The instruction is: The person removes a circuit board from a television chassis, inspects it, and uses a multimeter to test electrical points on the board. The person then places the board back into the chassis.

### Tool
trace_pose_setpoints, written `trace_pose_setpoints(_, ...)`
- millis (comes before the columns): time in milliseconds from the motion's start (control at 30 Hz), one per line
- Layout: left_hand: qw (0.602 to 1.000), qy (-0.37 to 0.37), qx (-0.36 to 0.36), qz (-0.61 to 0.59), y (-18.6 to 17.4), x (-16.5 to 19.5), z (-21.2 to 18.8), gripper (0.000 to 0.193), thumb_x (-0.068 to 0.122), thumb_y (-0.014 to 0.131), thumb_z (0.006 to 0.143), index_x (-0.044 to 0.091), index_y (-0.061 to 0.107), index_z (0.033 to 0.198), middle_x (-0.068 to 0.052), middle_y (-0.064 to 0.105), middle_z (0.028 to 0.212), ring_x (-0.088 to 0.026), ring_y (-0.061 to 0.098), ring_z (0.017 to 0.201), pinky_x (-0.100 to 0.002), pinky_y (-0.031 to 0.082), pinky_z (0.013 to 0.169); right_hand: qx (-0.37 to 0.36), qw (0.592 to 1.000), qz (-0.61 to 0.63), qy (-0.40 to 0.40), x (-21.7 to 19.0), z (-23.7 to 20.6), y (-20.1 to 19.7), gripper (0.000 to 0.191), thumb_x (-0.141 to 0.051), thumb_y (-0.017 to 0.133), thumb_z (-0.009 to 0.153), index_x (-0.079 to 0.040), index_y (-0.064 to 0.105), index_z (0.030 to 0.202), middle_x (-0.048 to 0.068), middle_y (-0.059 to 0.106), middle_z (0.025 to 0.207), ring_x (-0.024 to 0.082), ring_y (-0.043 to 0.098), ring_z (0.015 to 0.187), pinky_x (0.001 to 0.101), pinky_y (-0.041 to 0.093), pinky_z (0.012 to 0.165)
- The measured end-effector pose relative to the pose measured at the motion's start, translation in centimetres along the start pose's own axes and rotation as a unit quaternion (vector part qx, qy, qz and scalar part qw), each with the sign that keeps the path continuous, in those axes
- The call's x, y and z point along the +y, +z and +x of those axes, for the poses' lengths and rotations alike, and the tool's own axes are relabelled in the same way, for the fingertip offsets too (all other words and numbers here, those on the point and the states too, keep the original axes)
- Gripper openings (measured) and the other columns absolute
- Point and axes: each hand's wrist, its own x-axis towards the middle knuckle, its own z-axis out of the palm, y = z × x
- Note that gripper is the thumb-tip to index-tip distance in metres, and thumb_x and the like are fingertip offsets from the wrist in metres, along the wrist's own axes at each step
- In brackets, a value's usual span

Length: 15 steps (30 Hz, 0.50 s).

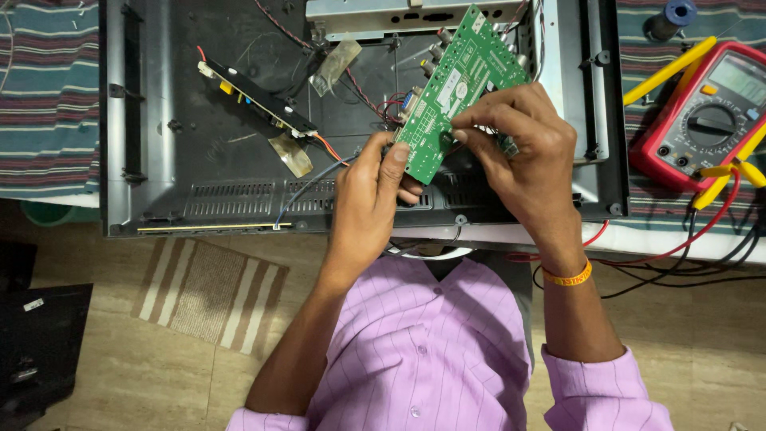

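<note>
A narrow black circuit strip (255, 100) lies on the open dark chassis (183, 175) at left. The left hand (369, 199) pinches the lower edge of the green circuit board (459, 84), fingers clamped; the right hand (531, 152) grips its middle, held tilted above the chassis. A red multimeter (706, 120) rests on the counter at right.

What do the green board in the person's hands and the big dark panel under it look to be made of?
The flat green circuit board, held by the left hand and right hand, looks like rigid laminate with a glossy coating and silvery metal connectors along its edge. The dark grey back panel appears to be moulded matt plastic, judging by its vent slots, though painted metal is possible.
</note>
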Motion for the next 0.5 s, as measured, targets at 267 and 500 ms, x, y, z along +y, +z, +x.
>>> trace_pose_setpoints(267,1.000,-0.010,-0.001,0.018,0.07,0.30,0.07,0.043,0.039,0.046,0.109,0.000,0.062,0.117,-0.010,0.075,0.083,-0.016,0.079,0.072,-0.028,0.063,0.061,-0.003,1.000,0.010,0.005,0.20,-0.04,0.14,0.018,0.000,0.086,0.092,-0.009,0.079,0.106,0.004,0.070,0.103,0.018,0.066,0.101,0.0290,0.057,0.080)
trace_pose_setpoints(500,1.000,-0.013,-0.002,0.022,0.12,0.55,0.13,0.046,0.042,0.046,0.108,0.001,0.063,0.118,-0.010,0.075,0.084,-0.016,0.079,0.072,-0.029,0.063,0.061,-0.003,1.000,0.005,0.002,0.14,-0.02,0.11,0.018,-0.001,0.087,0.092,-0.009,0.079,0.105,0.004,0.070,0.103,0.018,0.066,0.101,0.0307,0.056,0.081)
